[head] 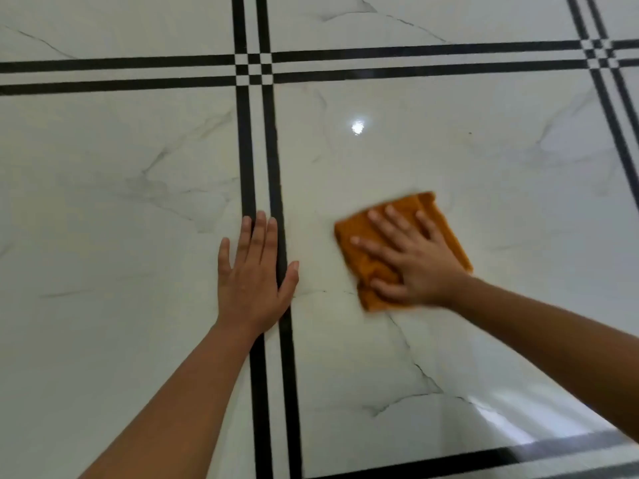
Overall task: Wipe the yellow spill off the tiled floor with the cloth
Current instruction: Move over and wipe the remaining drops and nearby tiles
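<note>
So I'm seeing the right hand [415, 264] pressing flat, fingers spread, on the orange cloth [387, 229]; left hand [254, 281] lying open across the floor's [121, 219] 2 black stripes [247, 150].

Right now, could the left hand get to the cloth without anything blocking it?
Probably yes. The left hand lies flat on the floor beside the cloth, with only bare tile between them; the right hand covers much of the cloth.

Bright, even light; glare spot [357, 127] on tiles; cloth [401, 250] motion-blurred.
</note>
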A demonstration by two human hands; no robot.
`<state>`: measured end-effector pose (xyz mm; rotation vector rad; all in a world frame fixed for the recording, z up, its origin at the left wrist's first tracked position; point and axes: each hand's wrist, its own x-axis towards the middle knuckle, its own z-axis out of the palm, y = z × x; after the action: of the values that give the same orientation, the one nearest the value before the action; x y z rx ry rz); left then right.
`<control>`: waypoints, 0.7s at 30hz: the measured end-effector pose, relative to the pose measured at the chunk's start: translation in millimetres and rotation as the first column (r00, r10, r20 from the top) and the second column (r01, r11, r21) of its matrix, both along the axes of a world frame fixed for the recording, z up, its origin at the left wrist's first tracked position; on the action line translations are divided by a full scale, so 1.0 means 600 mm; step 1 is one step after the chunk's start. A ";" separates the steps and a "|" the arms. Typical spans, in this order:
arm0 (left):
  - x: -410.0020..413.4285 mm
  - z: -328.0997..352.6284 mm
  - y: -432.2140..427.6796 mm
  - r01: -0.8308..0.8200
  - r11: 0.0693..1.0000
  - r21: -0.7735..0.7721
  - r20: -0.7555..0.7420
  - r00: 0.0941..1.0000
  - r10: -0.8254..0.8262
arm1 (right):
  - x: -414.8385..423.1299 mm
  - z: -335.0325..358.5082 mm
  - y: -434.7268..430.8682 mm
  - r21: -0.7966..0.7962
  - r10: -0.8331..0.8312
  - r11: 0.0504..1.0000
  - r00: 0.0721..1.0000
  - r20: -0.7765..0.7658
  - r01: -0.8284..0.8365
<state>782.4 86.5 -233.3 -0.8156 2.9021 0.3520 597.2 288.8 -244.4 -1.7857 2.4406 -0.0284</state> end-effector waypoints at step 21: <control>-0.165 0.005 0.068 0.268 0.963 -0.004 0.038 0.963 -0.268 | -0.164 0.007 0.159 0.059 0.227 0.972 0.974 -0.012 -0.226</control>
<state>683.5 127.1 -230.3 -0.4149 2.9281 0.2927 498.6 384.0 -240.2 -2.0346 2.2089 0.0776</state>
